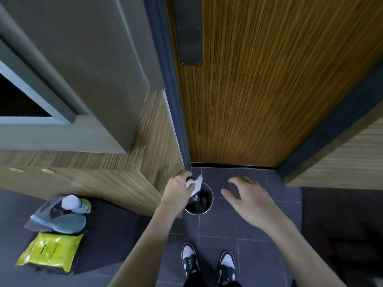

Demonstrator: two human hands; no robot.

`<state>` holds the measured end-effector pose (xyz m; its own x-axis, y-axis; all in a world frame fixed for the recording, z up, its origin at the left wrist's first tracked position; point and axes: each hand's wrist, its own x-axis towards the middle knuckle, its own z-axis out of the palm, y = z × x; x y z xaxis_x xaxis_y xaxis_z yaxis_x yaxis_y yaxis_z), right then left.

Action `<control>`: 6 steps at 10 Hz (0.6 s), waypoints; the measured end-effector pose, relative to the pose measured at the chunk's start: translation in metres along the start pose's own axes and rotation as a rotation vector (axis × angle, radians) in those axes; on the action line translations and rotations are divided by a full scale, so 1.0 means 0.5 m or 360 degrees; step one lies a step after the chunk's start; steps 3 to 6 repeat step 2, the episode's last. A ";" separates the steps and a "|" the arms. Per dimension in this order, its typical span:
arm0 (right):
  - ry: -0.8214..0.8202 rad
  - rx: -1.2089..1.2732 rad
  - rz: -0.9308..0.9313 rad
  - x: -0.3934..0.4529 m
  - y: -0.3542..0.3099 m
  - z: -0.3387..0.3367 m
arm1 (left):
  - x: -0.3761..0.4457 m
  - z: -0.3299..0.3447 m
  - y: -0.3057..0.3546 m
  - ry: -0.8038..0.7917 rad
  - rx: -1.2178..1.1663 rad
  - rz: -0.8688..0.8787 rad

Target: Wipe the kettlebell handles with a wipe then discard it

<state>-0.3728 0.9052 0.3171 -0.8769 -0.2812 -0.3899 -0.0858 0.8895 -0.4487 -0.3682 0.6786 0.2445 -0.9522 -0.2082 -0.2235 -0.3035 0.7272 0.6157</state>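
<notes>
Discard step: the left hand pinches the crumpled white wipe above the small round metal bin on the dark tiled floor; right hand spread empty; next, letting go.

Yellow packet: dark print, unreadable blur.

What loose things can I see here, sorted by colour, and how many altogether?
White: 2, the crumpled white wipe pinched in the left hand, and a white-capped bottle
Yellow: 1, a flat yellow plastic packet
Silver: 1, a small round metal bin
Grey-blue: 1, a shoe sole
Total: 5
</notes>
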 end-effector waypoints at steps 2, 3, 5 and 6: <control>0.0072 0.0023 0.0068 0.005 0.015 0.002 | 0.012 -0.020 -0.032 0.0086 -0.0022 0.0050; 0.0072 0.0023 0.0068 0.005 0.015 0.002 | 0.012 -0.020 -0.032 0.0086 -0.0022 0.0050; 0.0072 0.0023 0.0068 0.005 0.015 0.002 | 0.012 -0.020 -0.032 0.0086 -0.0022 0.0050; 0.0072 0.0023 0.0068 0.005 0.015 0.002 | 0.012 -0.020 -0.032 0.0086 -0.0022 0.0050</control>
